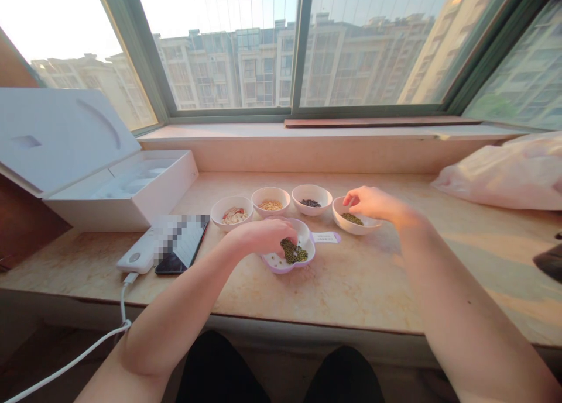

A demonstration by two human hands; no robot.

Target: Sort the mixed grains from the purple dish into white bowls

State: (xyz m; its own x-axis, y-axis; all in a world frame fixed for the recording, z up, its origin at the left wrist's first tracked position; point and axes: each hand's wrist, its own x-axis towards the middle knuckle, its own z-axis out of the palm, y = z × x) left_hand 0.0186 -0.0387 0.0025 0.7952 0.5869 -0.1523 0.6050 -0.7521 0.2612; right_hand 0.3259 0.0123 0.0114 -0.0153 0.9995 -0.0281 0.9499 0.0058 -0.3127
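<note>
Left hand [260, 236] in lilac dish [274, 266], right hand [373, 203] over green-bean bowl [350, 229]

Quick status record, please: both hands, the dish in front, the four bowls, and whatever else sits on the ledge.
left hand: fingers curled down into the lavender dish, on the beans
right hand: fingertips pinched above the rightmost bowl; any grasp hidden
lavender dish: nearest the person, heap of greenish beans
bowl row: first bowl pale slices with red bits; second bowl pale grains; third bowl dark beans; rightmost bowl green beans
ledge left: open white box, phone, power bank with cable
ledge right: pink bag
</note>
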